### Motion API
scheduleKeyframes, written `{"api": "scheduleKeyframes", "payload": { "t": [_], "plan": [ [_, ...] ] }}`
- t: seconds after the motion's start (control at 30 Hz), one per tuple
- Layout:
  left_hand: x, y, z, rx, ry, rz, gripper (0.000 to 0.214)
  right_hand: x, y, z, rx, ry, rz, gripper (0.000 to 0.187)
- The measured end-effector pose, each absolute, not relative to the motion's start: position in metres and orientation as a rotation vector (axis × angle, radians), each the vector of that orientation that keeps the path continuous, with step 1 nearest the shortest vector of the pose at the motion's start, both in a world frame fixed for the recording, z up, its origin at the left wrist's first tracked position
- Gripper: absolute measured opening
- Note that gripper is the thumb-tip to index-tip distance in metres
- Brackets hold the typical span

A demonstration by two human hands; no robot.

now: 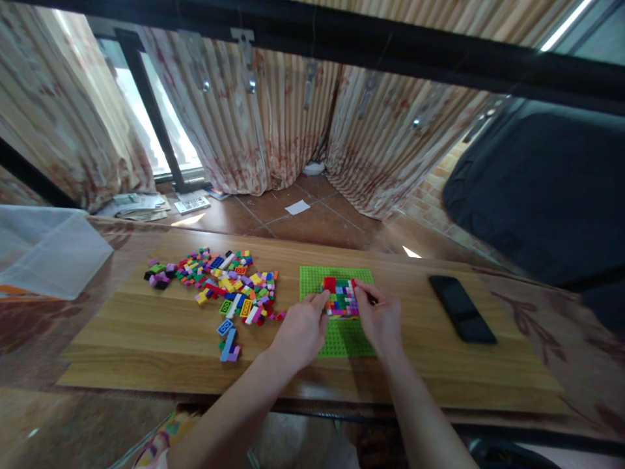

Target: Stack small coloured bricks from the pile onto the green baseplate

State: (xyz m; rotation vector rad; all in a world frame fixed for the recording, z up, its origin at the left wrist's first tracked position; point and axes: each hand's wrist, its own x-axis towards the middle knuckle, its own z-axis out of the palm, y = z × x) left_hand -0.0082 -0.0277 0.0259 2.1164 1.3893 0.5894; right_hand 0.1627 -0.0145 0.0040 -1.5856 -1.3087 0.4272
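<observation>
A low block of multicoloured toy bricks (342,299) is built up on a green studded baseplate (336,340), with a taller red part at its far left corner. My left hand (303,329) has its fingers closed against the left side of this brick build. At the far right corner, my right hand (381,318) pinches with thumb and forefinger. A small red brick (354,284) shows at those fingertips; whether it is pressed onto the build I cannot tell. Part of the build's right side is hidden by the right hand.
Loose toy bricks (234,283) lie spread over the left part of the wooden table (156,352). A black phone (461,309) rests on the right. A whitish translucent container (49,251) stands at the far left. Curtains (273,130) hang beyond the table, behind a dark bar (342,32).
</observation>
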Motion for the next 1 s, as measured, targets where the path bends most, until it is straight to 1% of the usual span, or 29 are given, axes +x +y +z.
{"api": "scheduleKeyframes", "payload": {
  "t": [0.13, 0.3, 0.43, 0.53, 0.67, 0.83, 1.0],
  "plan": [
    [-0.011, -0.026, 0.028, 2.103, 1.371, 0.629, 0.045, 0.166, -0.017, 0.008, -1.613, -1.314, 0.427, 0.033],
    [-0.023, -0.017, 0.033, 2.075, 1.393, 0.733, 0.038, 0.177, -0.016, 0.016, -1.585, -1.083, 0.222, 0.037],
    [-0.038, -0.005, 0.039, 1.983, 1.477, 0.902, 0.031, 0.171, -0.019, 0.021, -1.510, -0.985, 0.151, 0.035],
    [-0.053, 0.003, 0.042, 1.888, 1.520, 1.045, 0.027, 0.155, -0.027, 0.026, -1.445, -1.120, 0.132, 0.030],
    [-0.072, 0.010, 0.046, 1.677, 1.586, 1.243, 0.028, 0.130, -0.043, 0.030, -1.341, -1.365, 0.183, 0.022],
    [-0.090, 0.015, 0.052, 1.310, 1.532, 1.521, 0.026, 0.102, -0.054, 0.021, -1.170, -1.673, 0.312, 0.020],
    [-0.098, 0.019, 0.052, 1.154, 1.468, 1.642, 0.028, 0.082, -0.054, 0.004, -1.168, -1.924, 0.371, 0.019]
  ]
}}
